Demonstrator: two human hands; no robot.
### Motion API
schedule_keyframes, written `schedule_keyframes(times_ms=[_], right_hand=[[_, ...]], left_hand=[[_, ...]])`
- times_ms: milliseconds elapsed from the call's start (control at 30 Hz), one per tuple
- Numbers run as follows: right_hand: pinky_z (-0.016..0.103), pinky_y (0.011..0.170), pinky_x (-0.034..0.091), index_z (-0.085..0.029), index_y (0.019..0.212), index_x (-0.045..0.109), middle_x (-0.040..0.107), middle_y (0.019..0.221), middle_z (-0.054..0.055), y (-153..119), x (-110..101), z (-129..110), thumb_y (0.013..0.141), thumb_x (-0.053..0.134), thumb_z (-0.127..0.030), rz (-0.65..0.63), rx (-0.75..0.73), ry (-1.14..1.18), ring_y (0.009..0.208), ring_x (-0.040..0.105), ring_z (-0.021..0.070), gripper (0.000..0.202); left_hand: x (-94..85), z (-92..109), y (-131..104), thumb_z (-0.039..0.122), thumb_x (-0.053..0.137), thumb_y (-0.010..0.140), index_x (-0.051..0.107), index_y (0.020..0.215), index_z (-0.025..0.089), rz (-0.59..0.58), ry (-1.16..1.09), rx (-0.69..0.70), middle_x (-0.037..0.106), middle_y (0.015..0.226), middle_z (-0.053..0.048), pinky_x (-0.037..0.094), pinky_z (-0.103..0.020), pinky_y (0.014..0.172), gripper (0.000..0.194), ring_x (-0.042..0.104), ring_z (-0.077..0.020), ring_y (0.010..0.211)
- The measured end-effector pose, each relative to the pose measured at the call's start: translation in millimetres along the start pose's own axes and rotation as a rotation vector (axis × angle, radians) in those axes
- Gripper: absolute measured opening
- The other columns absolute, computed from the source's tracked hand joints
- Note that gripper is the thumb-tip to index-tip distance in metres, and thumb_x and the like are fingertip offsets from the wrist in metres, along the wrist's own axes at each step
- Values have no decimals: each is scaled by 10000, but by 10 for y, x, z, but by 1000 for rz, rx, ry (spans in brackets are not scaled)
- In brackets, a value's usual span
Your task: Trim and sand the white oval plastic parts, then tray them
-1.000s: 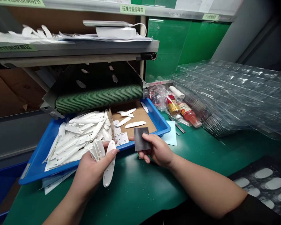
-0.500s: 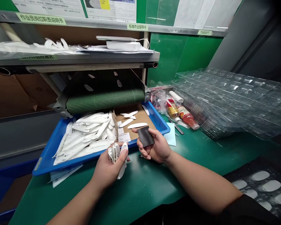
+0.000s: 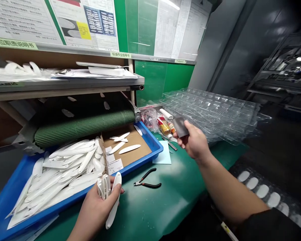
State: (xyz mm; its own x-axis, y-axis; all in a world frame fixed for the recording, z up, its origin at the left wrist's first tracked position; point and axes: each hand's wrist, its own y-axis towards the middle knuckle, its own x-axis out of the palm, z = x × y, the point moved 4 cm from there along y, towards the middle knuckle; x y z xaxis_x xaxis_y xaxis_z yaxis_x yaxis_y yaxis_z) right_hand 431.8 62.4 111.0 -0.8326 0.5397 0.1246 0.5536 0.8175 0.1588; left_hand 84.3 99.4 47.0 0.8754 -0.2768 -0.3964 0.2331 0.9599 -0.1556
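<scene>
Several white, elongated plastic pieces [image 3: 114,201] are gripped in my left hand [image 3: 96,204], one of them upright under the thumb. My left hand is over the front edge of a blue tray [image 3: 150,155]. Raised to the right, my right hand [image 3: 197,142] holds a small dark grey flat sheet [image 3: 181,128] between thumb and fingers. What the sheet is made of I cannot tell. Between the hands, diagonal cutters [image 3: 147,180] with black handles lie on the green table. In the tray's left part is a heap of similar white pieces [image 3: 72,164]; several more lie on cardboard at its right.
A green conveyor belt [image 3: 87,125] ends above the tray. Clear plastic trays [image 3: 210,113] are stacked at the right, beside bottles [image 3: 163,125] and a light blue paper [image 3: 163,154]. Lower right, white oval pieces [image 3: 262,191] sit in a tray. A shelf [image 3: 95,82] crosses above the belt.
The view has turned right. My right hand has moved right and away from my left hand with the dark sheet, uncovering the cutters. My left hand still holds the white pieces.
</scene>
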Motion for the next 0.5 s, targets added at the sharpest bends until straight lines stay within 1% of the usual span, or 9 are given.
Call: schedule_keyframes(times_ms=[67,133,167,233,300,367,400,433,500], right_hand=[[275,444,336,-208,998,547,681,801,64,40,-331,8,1017,391,-665,113,-42,-153,513,529,147,484],[293,487,357,-220,895,550,638,711,47,62,-604,134,1018,378,-673,167,-15,-332,515,514,161,500],[302,515,369,-220,843,563,609,656,39,65,-719,230,1002,438,-665,171,26,-431,518,509,170,489],[316,585,398,-208,741,596,561,572,34,46,-912,437,933,629,-604,154,129,-628,555,533,194,441],[331,677,435,-183,716,644,569,577,38,-2,-1042,599,888,731,-524,135,198,-794,648,586,218,392],[353,774,463,-163,809,709,631,673,48,-40,-1070,679,924,716,-484,115,197,-901,772,632,232,341],[365,818,473,-163,868,731,667,744,54,-38,-1037,694,952,692,-469,93,176,-928,833,649,235,320],[379,867,483,-166,925,745,701,831,60,-12,-973,698,976,672,-452,64,147,-939,897,660,237,300],[410,983,491,-172,1019,752,735,1031,72,129,-767,687,1008,660,-420,-4,79,-917,1038,664,238,265]], left_hand=[[-12,25,-16,733,703,772,665,954,250,25,14,13,779,830,-55,561,-359,610,518,710,-266,632],[-11,41,-34,718,711,771,670,937,252,47,23,27,784,827,-50,565,-349,612,496,720,-265,640],[-6,44,-41,703,712,780,673,932,255,51,28,31,786,829,-46,567,-342,616,475,723,-260,648],[7,37,-51,671,715,798,682,931,265,50,40,34,788,835,-33,572,-321,631,428,730,-244,661],[13,23,-52,654,717,808,688,930,275,51,52,36,789,837,-18,575,-304,643,400,735,-230,666],[13,8,-48,662,717,807,692,930,280,57,68,47,788,837,-11,571,-302,653,402,739,-230,676],[12,1,-44,673,714,803,694,929,281,59,76,54,789,841,-13,569,-309,659,413,740,-236,682],[13,-7,-40,685,710,799,695,929,281,59,83,60,789,844,-17,567,-320,669,425,740,-245,689],[17,-19,-35,700,701,797,696,929,280,59,88,70,791,851,-28,565,-342,687,440,744,-268,714]])
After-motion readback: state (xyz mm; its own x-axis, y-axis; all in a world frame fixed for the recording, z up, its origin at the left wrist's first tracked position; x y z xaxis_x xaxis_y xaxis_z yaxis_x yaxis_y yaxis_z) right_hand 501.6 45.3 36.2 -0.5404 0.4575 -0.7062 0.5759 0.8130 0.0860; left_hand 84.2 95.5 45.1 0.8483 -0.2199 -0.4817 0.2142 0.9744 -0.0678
